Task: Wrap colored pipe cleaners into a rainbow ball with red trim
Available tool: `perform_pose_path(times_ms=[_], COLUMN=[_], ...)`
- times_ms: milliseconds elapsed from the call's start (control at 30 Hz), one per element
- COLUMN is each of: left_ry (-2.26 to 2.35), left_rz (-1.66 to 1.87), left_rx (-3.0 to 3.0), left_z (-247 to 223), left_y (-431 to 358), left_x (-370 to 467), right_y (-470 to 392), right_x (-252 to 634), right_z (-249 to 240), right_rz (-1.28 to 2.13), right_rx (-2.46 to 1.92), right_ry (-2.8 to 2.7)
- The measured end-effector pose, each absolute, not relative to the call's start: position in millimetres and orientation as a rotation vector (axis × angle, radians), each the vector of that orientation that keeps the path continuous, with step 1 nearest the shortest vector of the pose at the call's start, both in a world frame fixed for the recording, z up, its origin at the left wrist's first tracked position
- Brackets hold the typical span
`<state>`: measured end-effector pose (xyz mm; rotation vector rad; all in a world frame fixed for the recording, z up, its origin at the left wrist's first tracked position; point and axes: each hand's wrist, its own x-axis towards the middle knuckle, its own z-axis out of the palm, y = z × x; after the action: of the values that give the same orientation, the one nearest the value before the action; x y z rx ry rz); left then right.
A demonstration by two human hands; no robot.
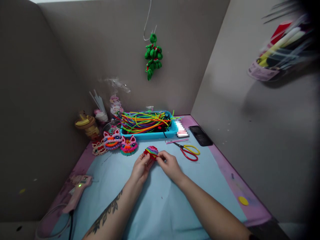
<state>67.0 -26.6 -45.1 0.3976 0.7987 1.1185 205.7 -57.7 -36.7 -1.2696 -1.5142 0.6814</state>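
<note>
Nearest the camera, noted tattooed left forearm [117, 213] and right forearm [207, 203], both reaching forward over blue sheet [170, 213] on worktop [257, 216]. Found left hand [141, 166] gripping striped piece [152, 150] between thumb and fingers; found right hand [171, 165] pinching its lower right edge. Located piece above mid-sheet, just short of tray [150, 136] of coloured stems [142, 121]. Logged scissors [182, 147] to right, glue gun [78, 195] to left with green light lit, and fuzzy animal heads [128, 146] beyond left hand. Judged piece light, soft, springy, unlikely to slip; liable to flatten under hard squeezing. Judged best held lightly by red rim, sparing rainbow rows. Could not tell firmness of joins or shape of underside.
</note>
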Motion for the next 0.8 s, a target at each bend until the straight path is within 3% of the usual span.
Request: perform_pose_path(times_ms=[267,533,800], left_ry=[0.796,0.81,0.8], left_rz=[1.059,1.158,1.146], left_rx=[0.364,0.366,0.401], left_z=[-45.4,-47.1,-46.0], left_y=[-25.7,-26.2,-28.6], left_x=[65.8,66.2,69.0], right_y=[-50.4,-47.6,-46.4], right_x=[204.4,204.9,203.8], right_z=[-42.1,-48.2,-54.7], right_rz=[0.874,0.558,0.578], right_rx=[-1.177,-1.238,-1.319], right_ry=[-1.33,-1.46,-1.399])
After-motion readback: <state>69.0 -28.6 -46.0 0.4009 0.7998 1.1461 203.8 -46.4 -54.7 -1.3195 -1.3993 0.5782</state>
